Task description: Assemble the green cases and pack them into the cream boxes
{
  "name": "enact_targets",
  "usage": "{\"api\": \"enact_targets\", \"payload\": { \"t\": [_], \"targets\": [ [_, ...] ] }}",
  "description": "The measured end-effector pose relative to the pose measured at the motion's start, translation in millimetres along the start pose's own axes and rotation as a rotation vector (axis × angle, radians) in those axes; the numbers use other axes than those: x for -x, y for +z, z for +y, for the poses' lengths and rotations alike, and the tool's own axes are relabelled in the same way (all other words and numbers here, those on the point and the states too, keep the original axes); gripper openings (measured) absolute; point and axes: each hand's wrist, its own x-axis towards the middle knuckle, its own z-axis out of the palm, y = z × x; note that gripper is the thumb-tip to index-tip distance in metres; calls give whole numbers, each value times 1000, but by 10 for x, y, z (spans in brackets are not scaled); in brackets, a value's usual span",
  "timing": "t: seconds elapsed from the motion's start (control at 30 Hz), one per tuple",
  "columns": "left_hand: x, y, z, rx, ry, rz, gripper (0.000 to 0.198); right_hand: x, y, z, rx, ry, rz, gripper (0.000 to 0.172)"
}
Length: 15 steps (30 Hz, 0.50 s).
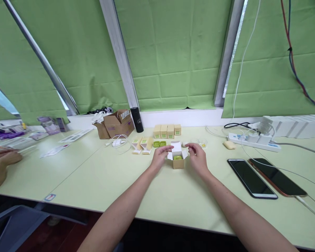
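A small kraft-brown box (178,164) stands upright in front of me with its white lid (176,146) raised and its side flaps spread. Inside it a yellow-green case (177,158) shows at the top. My left hand (159,157) is at the left flap, fingers stretched toward the lid's edge; whether they touch it is hard to see. Just off the right flap is my right hand (198,158), thumb and forefinger apart with nothing visible between them. Behind the box sit two green cases (159,144) and a small white item (184,144), partly hidden by my right hand.
Several closed boxes (167,131) line the back, with two folded cartons (142,145) to their left. A cardboard box (118,124) and black bottle (137,120) stand behind. Two phones (252,178) and a power strip (252,140) lie right. Another person's hand (7,157) is far left.
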Motion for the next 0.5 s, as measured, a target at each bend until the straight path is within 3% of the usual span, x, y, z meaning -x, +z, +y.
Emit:
{"api": "enact_targets", "payload": {
  "t": [0.1,0.27,0.5],
  "targets": [
    [-8,-5,-2,3,-6,4,43,-27,29,138,-65,118,7,28],
    [-14,-7,-8,-20,20,4,46,-37,83,289,-144,185,-12,31],
    [25,32,18,8,52,-43,40,-25,112,213,-223,266,-23,32]
  ]
}}
